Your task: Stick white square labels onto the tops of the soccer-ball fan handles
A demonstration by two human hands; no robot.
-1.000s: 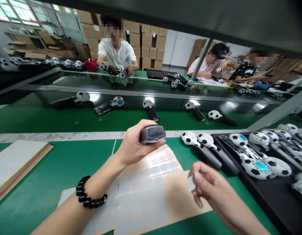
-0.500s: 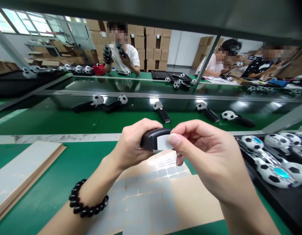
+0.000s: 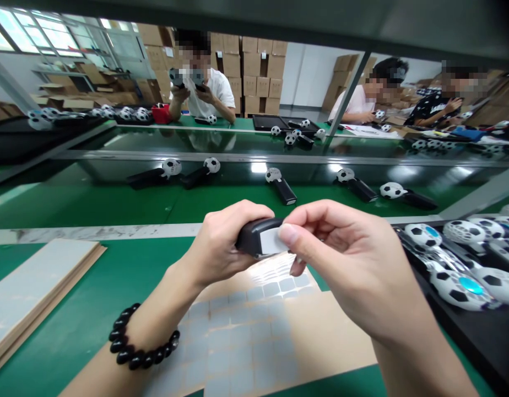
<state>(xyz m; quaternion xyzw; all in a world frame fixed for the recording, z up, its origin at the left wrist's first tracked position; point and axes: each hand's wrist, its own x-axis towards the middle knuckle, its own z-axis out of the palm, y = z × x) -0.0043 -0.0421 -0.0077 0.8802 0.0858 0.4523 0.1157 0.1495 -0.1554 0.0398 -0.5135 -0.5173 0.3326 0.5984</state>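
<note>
My left hand is wrapped round a black device, whose flat end faces right. On that end lies a pale grey sticker. The thumb and forefinger of my right hand pinch the sticker's right edge against the device. Below both hands a sheet of grey stickers on tan backing lies on the green work surface.
A stack of sticker sheets is at the left. Soccer-patterned devices fill a black tray at the right. More lie on the green belt ahead. People sit across, one holding two devices.
The view has shifted slightly, and the devices on the belt appear a little further right. My hands keep nearly the same hold. The person across has raised the two devices higher.
</note>
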